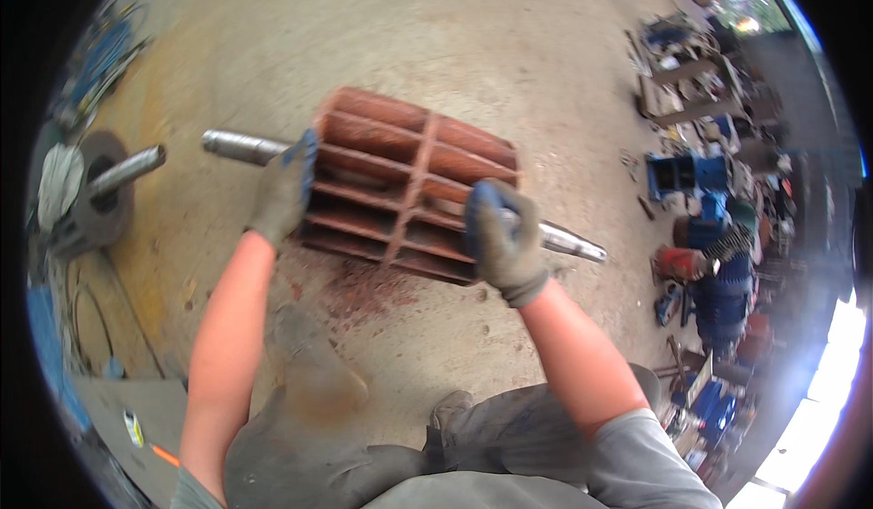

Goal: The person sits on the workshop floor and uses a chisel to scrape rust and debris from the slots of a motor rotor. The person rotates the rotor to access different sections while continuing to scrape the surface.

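Starting at the far left, a grey disc with a short metal rod (127,171) through it lies on the concrete floor (473,45), well apart from the action. Next comes the left hand (284,186), gloved in grey and blue, its fingers (305,159) wrapped over the left end face of the rusty red finned rotor (409,168), gripping the edge there. The rotor sits low over the floor, tilted down to the right, with its steel shaft (241,145) poking out past the left hand. Across to the right hand (502,241), gloved the same way, fingers closed around the shaft's other end (573,241) just beside the rotor's right face. Far right, blue machine parts (705,227) crowd the floor's edge.
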### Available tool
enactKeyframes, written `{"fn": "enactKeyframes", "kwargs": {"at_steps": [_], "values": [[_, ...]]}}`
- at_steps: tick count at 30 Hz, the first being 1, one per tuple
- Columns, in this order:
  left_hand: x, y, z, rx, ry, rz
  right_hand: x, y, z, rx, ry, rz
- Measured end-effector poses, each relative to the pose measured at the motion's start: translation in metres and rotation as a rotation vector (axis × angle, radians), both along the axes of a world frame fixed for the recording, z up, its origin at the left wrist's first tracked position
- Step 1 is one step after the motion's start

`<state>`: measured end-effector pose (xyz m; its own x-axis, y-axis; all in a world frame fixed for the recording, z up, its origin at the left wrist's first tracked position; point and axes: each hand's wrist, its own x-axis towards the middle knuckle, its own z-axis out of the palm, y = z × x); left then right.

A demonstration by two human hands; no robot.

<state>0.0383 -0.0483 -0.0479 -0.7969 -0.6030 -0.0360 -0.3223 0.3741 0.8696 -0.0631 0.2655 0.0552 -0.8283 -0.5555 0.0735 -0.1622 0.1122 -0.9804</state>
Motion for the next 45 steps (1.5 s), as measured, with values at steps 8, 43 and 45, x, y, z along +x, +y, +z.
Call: {"fn": "enactKeyframes", "kwargs": {"at_steps": [8,43,45], "values": [[0.011,0.000,-0.004,0.242,0.028,-0.016,0.010,-0.006,0.025,0.124,0.086,0.028],[0.010,0.009,0.029,0.174,-0.117,0.005,0.009,0.038,0.061,-0.503,-0.232,0.095],[0.009,0.010,0.031,0.162,-0.129,0.006,0.009,0.029,0.062,-0.473,-0.183,0.118]]}}
